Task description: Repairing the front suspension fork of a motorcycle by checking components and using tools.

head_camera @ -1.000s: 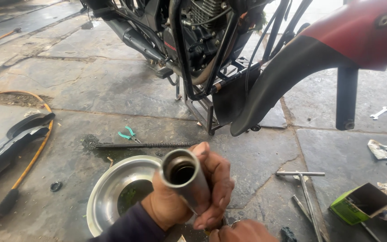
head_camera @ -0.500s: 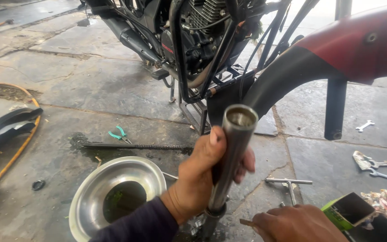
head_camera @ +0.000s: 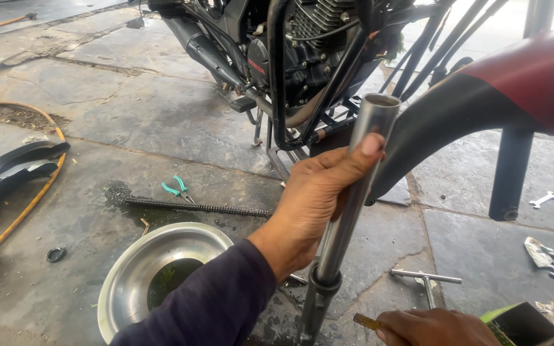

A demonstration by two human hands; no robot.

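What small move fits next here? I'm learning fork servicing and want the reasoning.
Probably steady the fork tube upright: the left hand grips it mid-length, while the right hand holds a small tool near its lower end. The steel bowl sits alongside.

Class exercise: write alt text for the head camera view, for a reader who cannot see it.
A left hand grips an upright metal fork tube on a stone floor, while the right hand holds a small tool near its base. A steel bowl, long spring and motorcycle lie beyond.
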